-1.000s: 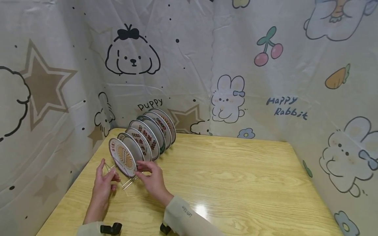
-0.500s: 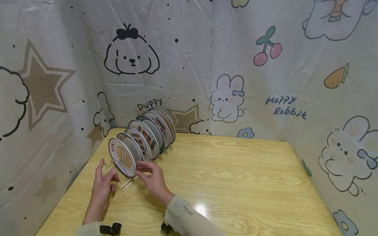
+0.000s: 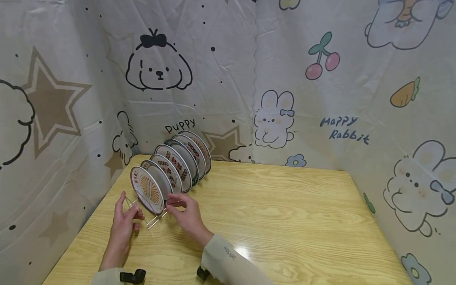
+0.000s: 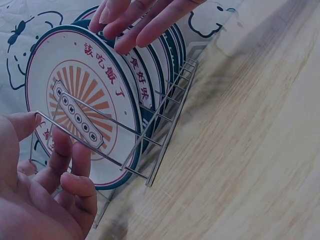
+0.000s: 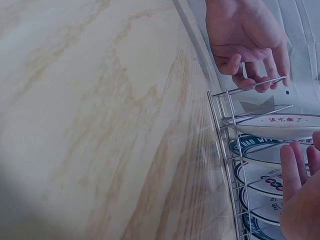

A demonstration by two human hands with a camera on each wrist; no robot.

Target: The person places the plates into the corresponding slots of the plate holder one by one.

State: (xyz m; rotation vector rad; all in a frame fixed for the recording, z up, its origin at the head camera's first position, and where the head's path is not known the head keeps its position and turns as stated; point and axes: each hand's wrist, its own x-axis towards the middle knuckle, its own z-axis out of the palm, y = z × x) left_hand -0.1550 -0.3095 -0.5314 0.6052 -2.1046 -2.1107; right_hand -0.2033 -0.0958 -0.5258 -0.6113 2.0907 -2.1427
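Several round patterned plates stand on edge in a metal wire dish rack (image 4: 167, 135) at the table's left. The front plate (image 3: 147, 190) has an orange sunburst and red characters; the plates behind (image 3: 176, 162) lean the same way. My left hand (image 3: 122, 227) holds the wire end of the rack, an index fingertip on its corner and the other fingers curled by the wire, as the left wrist view shows. My right hand (image 3: 190, 215) is beside the right edge of the front plates, its fingers (image 5: 290, 172) fairly straight and gripping nothing visible.
The rack stands on a wood-grain table (image 3: 285, 213). A pale cloth backdrop (image 3: 228, 71) with cartoon prints hangs behind and at both sides, close to the rearmost plates.
My right hand has drawn slightly right, away from the front plate's edge. The left hand, the rack and the plates stay in place.
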